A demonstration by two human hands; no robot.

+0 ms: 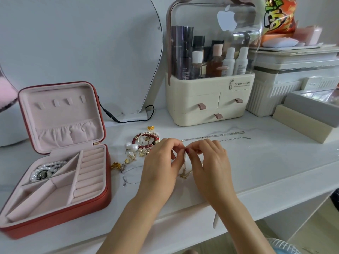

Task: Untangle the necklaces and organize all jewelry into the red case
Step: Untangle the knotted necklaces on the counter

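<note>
Both hands meet over the white tabletop [266, 162], the left hand [161, 162] and right hand [211, 160] each pinching a fine gold necklace [185, 162] at 1 point between their fingertips. The chain hangs straight down toward the near edge, its pendant resting on the surface. 2 silver chains [220, 136] lie stretched left to right just beyond. The open red case [60, 180] sits well to the left, nearer the left hand, past a loose jewelry pile [145, 143].

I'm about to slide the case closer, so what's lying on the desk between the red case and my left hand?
In the head view, loose jewelry lies there: two pearls, a red bead bracelet, gold pieces and a thin silver chain, between the red case and left hand.
</note>
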